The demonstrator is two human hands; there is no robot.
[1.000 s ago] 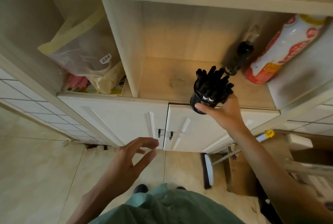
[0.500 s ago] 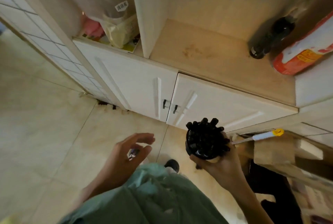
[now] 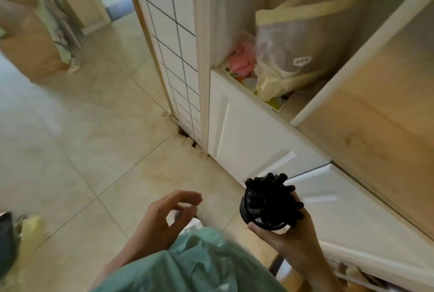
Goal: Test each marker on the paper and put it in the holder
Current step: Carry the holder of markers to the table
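Right hand (image 3: 290, 233) wrapped round a black holder (image 3: 260, 209) packed with dark markers (image 3: 270, 194), carried at waist height. Left hand (image 3: 164, 219) just beside it, loosely curled, apparently empty through the blur. No paper in view. Best kept upright and level while walking, grip low on the cup.

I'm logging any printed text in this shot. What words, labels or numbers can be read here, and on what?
White sticker on the plastic bag in the cabinet: printed characters, too blurred to read.
Holder of markers gripped by the right hand: no legible text.
Nothing else readable.
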